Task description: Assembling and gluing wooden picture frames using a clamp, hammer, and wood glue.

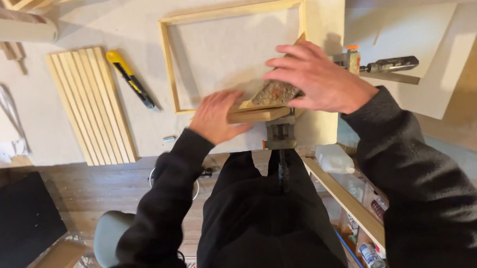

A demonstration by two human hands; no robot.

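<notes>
A pale wooden frame (168, 57) lies flat on the light worktable (143, 121). At its near right corner a clamp (279, 133) holds a wood block (259, 115) and a speckled triangular piece (273, 93). My left hand (215, 117) lies flat on the frame's near edge beside the block, fingers together. My right hand (317, 77) is spread over the corner, its fingers resting on the triangular piece and frame. Both arms wear dark sleeves.
A stack of wooden strips (89, 105) and a yellow utility knife (130, 78) lie left of the frame. A second clamp tool (384, 65) sits at the right on a white board (431, 53). A cardboard tube (18, 29) is at the far left; a stool (109, 233) below.
</notes>
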